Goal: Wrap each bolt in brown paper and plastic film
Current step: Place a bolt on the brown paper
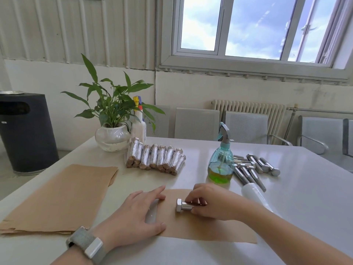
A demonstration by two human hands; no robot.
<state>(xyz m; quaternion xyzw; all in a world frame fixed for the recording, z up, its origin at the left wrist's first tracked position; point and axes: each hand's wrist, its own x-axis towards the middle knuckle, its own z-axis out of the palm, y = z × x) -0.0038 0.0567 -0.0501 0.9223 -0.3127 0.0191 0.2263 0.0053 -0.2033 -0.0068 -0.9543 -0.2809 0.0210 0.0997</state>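
Two hands are working over a single sheet of brown paper (200,224) lying at the near edge of the white tabletop (296,197). The right hand (214,201) is gripping the shank of a bare steel bolt (184,205), fingers curled round it, the hex head pointing left as the bolt is resting on the sheet. The left hand (137,213) is lying flat with straight fingers, pressing down the sheet's left edge and grasping nothing. Judging by this, the paper-wrapping step is just beginning: the next move is likely calling for the sheet's edge to be folded over the bolt and rolled tight, before any plastic film goes on.

Toward the far edge, a row of finished wrapped bolts (155,159) is standing stacked beside a potted plant (112,119). A pile of unwrapped bolts (254,167) is waiting toward the right edge, behind a green spray bottle (221,161). A stack of spare brown paper (63,197) is covering the left edge, and a white roll (252,192), possibly the film, is lying just right of the working sheet. Windows, a radiator and grey chairs are lining the far wall.
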